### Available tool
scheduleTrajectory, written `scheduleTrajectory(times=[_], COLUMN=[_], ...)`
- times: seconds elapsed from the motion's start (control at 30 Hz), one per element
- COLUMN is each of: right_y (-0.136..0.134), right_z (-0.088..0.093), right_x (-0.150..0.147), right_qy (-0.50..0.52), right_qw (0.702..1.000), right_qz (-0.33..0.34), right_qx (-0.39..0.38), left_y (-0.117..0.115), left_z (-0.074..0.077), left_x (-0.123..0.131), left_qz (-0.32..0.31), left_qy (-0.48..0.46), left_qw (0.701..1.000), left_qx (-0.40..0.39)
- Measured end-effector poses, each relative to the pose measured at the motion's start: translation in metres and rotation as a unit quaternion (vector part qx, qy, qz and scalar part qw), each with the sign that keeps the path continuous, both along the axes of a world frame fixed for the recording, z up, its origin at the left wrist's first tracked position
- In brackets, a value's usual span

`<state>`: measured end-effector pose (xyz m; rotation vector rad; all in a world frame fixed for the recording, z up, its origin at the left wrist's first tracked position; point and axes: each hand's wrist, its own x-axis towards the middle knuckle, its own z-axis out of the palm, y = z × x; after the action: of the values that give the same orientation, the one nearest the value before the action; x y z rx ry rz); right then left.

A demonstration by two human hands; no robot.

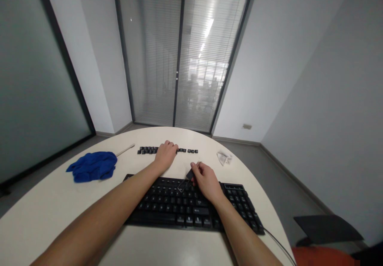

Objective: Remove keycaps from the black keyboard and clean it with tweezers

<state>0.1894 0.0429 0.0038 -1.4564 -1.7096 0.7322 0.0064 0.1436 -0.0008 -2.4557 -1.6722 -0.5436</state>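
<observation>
A black keyboard (167, 206) lies across the near part of the table, partly hidden under my forearms. My right hand (206, 178) is just above its upper edge, closed on a keycap puller (189, 175) with a dark handle and thin wire loops that hang over the keys. Beyond the keyboard, loose black keycaps (146, 150) stand in rows on the table. My left hand (166, 154) reaches over these rows with its fingers bent down and close together. Its fingertips are hidden, so any small thing between them does not show.
On the left lie a crumpled blue cloth (92, 166) and a thin-handled brush (127, 149). A clear plastic bag (224, 158) is at the right. The keyboard cable (279, 244) runs off the near right edge of the round white table (161, 244), near a chair (329, 228).
</observation>
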Motion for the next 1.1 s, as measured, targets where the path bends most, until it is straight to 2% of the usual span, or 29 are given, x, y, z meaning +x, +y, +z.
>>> scheduleTrajectory(times=[0.13,0.23,0.33,0.4,0.47,0.57,0.83,1.0,1.1], right_y=[-0.001,-0.001,-0.001,-0.002,-0.003,-0.006,-0.02,-0.027,-0.028], right_z=[0.002,0.003,0.004,0.004,0.004,0.007,0.033,0.04,0.04], right_x=[0.0,-0.001,-0.001,-0.001,-0.002,-0.002,0.002,-0.001,-0.003], right_qy=[0.002,0.004,0.0,-0.003,-0.007,-0.019,-0.106,-0.189,-0.2], right_qw=[1.0,1.0,1.0,1.0,1.0,1.0,0.991,0.976,0.972], right_qz=[0.0,0.001,0.002,0.003,0.0,-0.001,-0.004,0.052,0.079], right_qx=[-0.002,-0.004,0.0,0.001,0.004,0.016,0.083,0.099,0.097], left_y=[-0.008,-0.03,-0.074,-0.108,-0.139,-0.166,-0.167,-0.169,-0.169], left_z=[0.009,0.015,0.015,0.009,0.002,-0.006,-0.006,-0.008,-0.008], left_x=[-0.007,-0.011,-0.009,-0.007,-0.005,-0.006,-0.007,-0.008,-0.008], left_qz=[0.016,0.036,0.028,-0.018,-0.062,-0.099,-0.086,-0.089,-0.086], left_qy=[-0.031,-0.06,-0.085,-0.133,-0.134,-0.109,-0.062,-0.073,-0.078], left_qw=[0.999,0.998,0.996,0.99,0.988,0.989,0.994,0.993,0.993], left_qx=[0.001,-0.001,-0.018,-0.032,-0.036,-0.026,-0.026,-0.023,-0.025])
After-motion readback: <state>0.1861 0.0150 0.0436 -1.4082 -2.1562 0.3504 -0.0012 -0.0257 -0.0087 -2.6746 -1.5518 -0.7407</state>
